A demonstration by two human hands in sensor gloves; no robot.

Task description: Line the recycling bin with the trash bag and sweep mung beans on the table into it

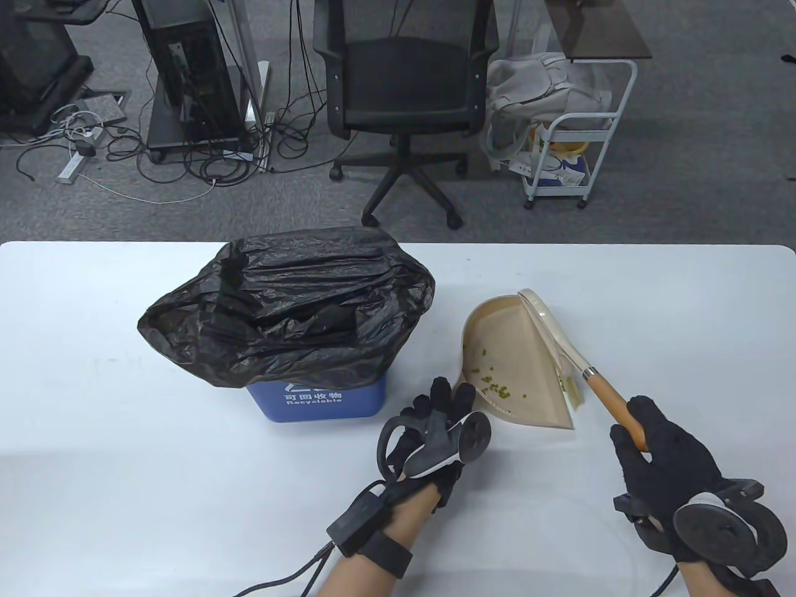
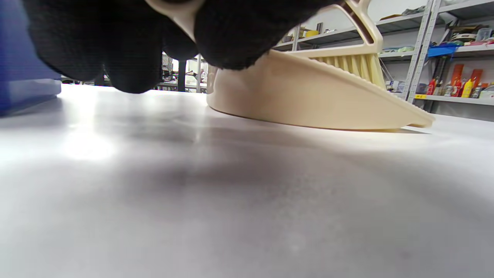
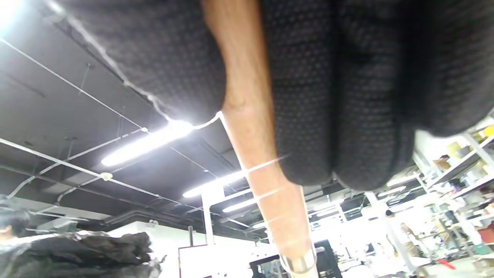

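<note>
- The dustpan (image 1: pixel 516 354) lies flat on the white desk (image 1: pixel 93 404), just right of the recycling bin (image 1: pixel 323 404); its long axis runs from the rounded back, far from the person, to the wide straight lip nearest them.
- A small scatter of mung beans (image 1: pixel 497 385) sits inside the dustpan, close to that lip.
- The brush (image 1: pixel 559 342) lies along the dustpan's right edge, cream head at the far end and its wooden handle (image 1: pixel 612 398) pointing back and right towards the person.
- The right hand (image 1: pixel 659 454) is wrapped round the handle's near end; the right wrist view shows the fingers (image 3: pixel 347 116) curled about the wood.
- The left hand (image 1: pixel 435 423) is at the dustpan's near left corner, between it and the bin; in the left wrist view its fingers (image 2: pixel 231 34) grip a cream part of the dustpan.
- The bin is blue and stands upright, and the black trash bag (image 1: pixel 292 311) billows loosely over its mouth, hiding the rim.
- Beyond the desk, behind the bin, stand an office chair (image 1: pixel 404 81), a white trolley (image 1: pixel 584 149) and floor cables (image 1: pixel 186 161), well apart from the dustpan.
</note>
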